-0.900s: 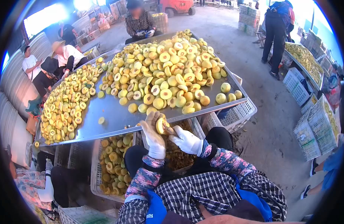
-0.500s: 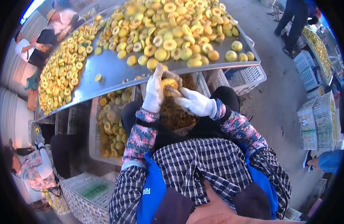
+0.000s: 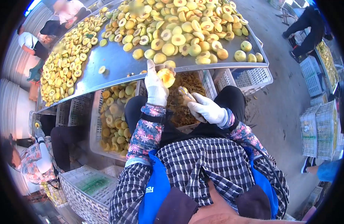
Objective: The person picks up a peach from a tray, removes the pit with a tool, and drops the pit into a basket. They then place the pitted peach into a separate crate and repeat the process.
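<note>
My left hand (image 3: 157,87), in a white glove, grips a yellow fruit half (image 3: 166,77) near the front edge of the metal table (image 3: 116,71). The fruit's bright flesh faces up. To its right, my right hand (image 3: 208,109), also gloved, is closed around a small tool (image 3: 186,95) with a wooden-looking handle and a metal tip. Tool and fruit are apart. Beneath both hands is a crate of brownish scraps (image 3: 181,108). Many halved yellow fruits (image 3: 179,28) are heaped on the table above my hands.
Another crate of fruit halves (image 3: 114,119) stands left of my knees. White crates (image 3: 250,78) are under the table's right end, with an upturned-looking crate (image 3: 88,186) at lower left. Stacked crates (image 3: 321,128) stand at right. Several people are around, one at far left (image 3: 37,156).
My right hand has moved down and right, taking the tool away from the fruit. My left hand now shows the fruit's bright flesh. The view has shifted slightly.
</note>
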### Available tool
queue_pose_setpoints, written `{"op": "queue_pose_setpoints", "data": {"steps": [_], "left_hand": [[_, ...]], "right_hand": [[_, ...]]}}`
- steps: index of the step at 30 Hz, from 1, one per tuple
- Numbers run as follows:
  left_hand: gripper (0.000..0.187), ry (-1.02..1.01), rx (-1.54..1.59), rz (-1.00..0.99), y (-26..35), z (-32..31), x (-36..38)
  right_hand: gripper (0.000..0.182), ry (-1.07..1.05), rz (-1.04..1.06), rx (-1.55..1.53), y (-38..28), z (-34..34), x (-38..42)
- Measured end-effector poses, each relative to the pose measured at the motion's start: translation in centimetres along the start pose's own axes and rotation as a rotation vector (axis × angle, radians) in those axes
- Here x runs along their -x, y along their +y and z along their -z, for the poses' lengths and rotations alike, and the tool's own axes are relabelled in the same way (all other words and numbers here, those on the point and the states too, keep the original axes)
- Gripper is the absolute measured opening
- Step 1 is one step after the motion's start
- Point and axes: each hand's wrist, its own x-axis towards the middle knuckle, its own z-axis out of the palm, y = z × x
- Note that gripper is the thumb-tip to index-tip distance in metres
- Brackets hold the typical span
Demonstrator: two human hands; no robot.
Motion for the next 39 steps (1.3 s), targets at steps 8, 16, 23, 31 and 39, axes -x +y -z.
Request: {"op": "queue_pose_setpoints", "data": {"steps": [8,16,23,31,39], "left_hand": [[0.044,-0.106,0.006,0.08,3.2,2.4,0.8],[0.039,0.459,-1.056,-0.55,14.1,20.7,-2.4],[0.039,0.241,-1.417,-0.73,12.3,18.0,-6.4],[0.035,-0.402,-1.97,-0.707,2.6,3.8,-12.0],[0.03,0.077,-1.615,-0.406,-0.8,1.2,-12.4]], "right_hand": [[0.028,0.423,0.251,0.903,-0.3,1.0,-0.5],[0.03,0.415,0.093,0.862,0.7,3.3,0.7],[0.029,0.396,0.051,0.857,-0.2,2.1,0.2],[0.024,0.414,0.128,0.769,2.7,3.8,-1.4],[0.029,0.406,-0.168,0.536,0.2,1.2,-1.0]]}}
